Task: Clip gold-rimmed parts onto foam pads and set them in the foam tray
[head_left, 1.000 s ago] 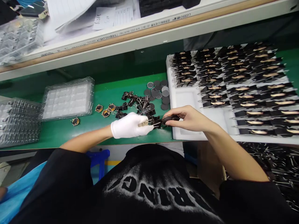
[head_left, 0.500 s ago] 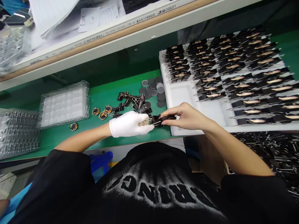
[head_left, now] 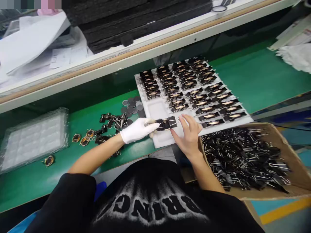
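My left hand (head_left: pixel 137 129), in a white glove, is closed on a black binder-clip assembly (head_left: pixel 166 123) and holds it over the bare front part of a white foam tray (head_left: pixel 159 110). My bare right hand (head_left: pixel 188 134) lies just right of it with the fingers stretched out and apart, holding nothing. Rows of several clipped pieces (head_left: pixel 191 87) fill the rest of the tray. Loose black clips (head_left: pixel 113 123), grey discs (head_left: pixel 132 105) and gold-rimmed round parts (head_left: pixel 84 139) lie on the green bench to the left.
A cardboard box (head_left: pixel 274 191) full of black binder clips (head_left: pixel 243 158) sits at the lower right. Clear plastic blister trays (head_left: pixel 34 139) stand at the left. A shelf edge (head_left: pixel 121 61) runs across above the bench, with papers and dark foam on it.
My right hand has let go of the clip assembly and opened beside it. My left hand carried the assembly over the white tray. The view has swung right, showing the box of clips.
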